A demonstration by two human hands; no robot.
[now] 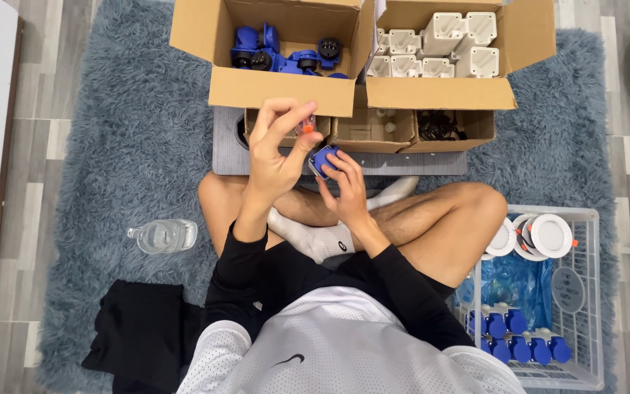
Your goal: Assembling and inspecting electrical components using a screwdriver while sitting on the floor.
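Two hands (308, 160), blue part (324, 160), brown boxes (278, 87)

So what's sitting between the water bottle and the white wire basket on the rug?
In the head view, the person's crossed legs lie between the water bottle and the white wire basket; both hands work above them.

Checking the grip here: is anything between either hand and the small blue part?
Nothing visible. The right hand holds the blue part directly; the left hand, pinching a small orange-tipped piece, touches it from above.
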